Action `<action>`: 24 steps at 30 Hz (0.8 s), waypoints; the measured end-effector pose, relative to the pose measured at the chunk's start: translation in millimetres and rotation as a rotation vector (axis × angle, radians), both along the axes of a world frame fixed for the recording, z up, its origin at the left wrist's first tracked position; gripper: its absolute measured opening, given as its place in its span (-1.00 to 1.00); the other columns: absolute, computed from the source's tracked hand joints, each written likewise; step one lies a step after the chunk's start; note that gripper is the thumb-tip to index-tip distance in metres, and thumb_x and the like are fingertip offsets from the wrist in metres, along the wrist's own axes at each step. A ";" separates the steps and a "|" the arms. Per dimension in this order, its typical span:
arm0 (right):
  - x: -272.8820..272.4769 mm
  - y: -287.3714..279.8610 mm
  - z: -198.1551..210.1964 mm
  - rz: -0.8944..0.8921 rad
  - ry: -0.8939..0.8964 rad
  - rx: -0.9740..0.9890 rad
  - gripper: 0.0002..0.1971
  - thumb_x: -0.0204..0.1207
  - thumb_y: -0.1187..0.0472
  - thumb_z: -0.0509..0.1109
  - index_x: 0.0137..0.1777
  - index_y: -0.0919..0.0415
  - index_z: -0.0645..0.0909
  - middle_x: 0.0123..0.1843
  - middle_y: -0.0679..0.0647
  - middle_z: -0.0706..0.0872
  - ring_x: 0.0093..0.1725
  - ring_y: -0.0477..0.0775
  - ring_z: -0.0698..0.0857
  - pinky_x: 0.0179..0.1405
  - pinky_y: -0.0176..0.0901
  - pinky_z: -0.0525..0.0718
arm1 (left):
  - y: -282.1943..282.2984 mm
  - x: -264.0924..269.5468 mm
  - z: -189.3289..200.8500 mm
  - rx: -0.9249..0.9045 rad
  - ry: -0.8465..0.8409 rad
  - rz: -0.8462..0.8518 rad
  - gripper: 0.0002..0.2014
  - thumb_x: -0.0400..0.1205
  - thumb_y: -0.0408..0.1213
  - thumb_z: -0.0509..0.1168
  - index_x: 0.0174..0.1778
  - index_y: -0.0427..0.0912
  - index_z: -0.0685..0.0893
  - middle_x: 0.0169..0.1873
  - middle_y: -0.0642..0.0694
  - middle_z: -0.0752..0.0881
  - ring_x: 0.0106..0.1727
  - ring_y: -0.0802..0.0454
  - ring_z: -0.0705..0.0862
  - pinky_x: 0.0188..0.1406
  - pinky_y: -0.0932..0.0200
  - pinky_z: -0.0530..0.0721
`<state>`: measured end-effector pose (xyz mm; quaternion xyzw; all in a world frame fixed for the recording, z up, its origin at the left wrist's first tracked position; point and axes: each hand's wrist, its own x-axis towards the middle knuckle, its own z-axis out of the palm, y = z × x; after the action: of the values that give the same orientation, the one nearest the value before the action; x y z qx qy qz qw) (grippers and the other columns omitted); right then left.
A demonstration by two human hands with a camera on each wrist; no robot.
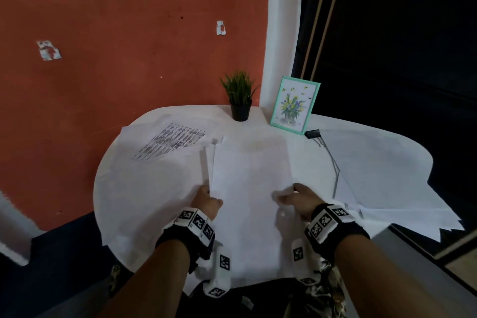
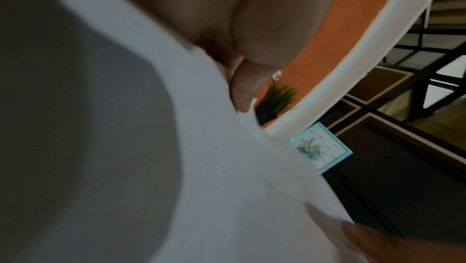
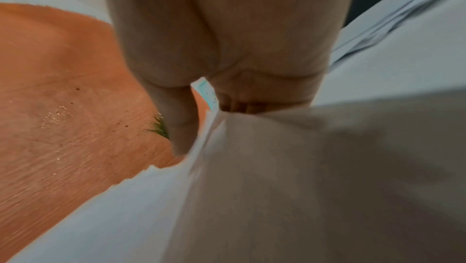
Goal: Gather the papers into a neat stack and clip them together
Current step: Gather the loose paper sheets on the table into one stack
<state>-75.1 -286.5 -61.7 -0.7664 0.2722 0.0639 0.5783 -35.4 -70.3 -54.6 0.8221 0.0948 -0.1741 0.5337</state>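
Note:
A stack of white papers [image 1: 250, 178] stands lifted in front of me above the round white table [image 1: 113, 188]. My left hand [image 1: 207, 200] grips its left edge and my right hand [image 1: 293, 195] grips its right edge. The sheets are slightly fanned at the top left. In the left wrist view my fingers [image 2: 247, 90] curl against the paper stack [image 2: 239, 187]; in the right wrist view my thumb [image 3: 181, 127] presses the paper stack [image 3: 277, 187]. A printed sheet [image 1: 171, 143] lies at the left. More white sheets [image 1: 382, 175] lie at the right. A black binder clip [image 1: 313, 134] rests near them.
A small potted plant [image 1: 240, 100] and a teal picture frame [image 1: 294, 106] stand at the table's far edge. An orange wall [image 1: 129, 46] is behind. The right sheets overhang the table edge. A thin metal rod [image 1: 334, 162] lies by the clip.

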 end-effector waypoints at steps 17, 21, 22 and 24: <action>-25.0 -175.3 71.8 -0.187 -0.123 -0.439 -0.79 0.52 0.33 0.39 0.14 0.31 0.57 -0.04 0.25 0.71 -0.07 0.20 0.66 -0.03 -0.02 0.61 | -8.8 -12.9 -12.1 0.853 -0.081 -0.528 -0.27 0.49 0.24 0.23 0.58 0.30 0.12 0.64 0.02 0.01 0.61 -0.18 0.03 0.47 -0.24 0.26; -26.2 -243.4 83.2 -0.244 0.122 -0.651 -0.56 0.55 0.23 0.38 0.36 0.42 0.44 0.32 0.39 0.58 0.31 0.33 0.58 0.31 0.03 0.49 | -8.9 -12.0 -12.6 0.857 -0.112 -0.504 -0.28 0.46 0.26 0.24 0.55 0.35 0.15 0.61 0.07 0.06 0.60 -0.14 0.06 0.44 -0.20 0.34; -27.0 -255.3 82.0 -0.241 0.182 -0.685 -0.52 0.57 0.24 0.36 0.41 0.46 0.38 0.40 0.40 0.51 0.39 0.32 0.52 0.36 0.00 0.44 | -9.4 -11.5 -12.5 0.852 -0.113 -0.500 -0.28 0.47 0.26 0.24 0.55 0.34 0.14 0.61 0.07 0.06 0.61 -0.13 0.07 0.44 -0.20 0.35; -27.6 -270.7 76.2 -0.219 0.273 -0.738 -0.50 0.62 0.27 0.29 0.49 0.48 0.29 0.49 0.38 0.43 0.46 0.30 0.46 0.43 -0.03 0.39 | -9.8 -11.0 -12.5 0.849 -0.121 -0.499 -0.27 0.47 0.26 0.24 0.56 0.32 0.14 0.61 0.05 0.07 0.60 -0.12 0.13 0.46 -0.16 0.38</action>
<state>-102.7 -557.2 14.4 -0.8733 0.4312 0.0009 0.2267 -46.4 -80.1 -67.0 0.9732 -0.0735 -0.1944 0.0983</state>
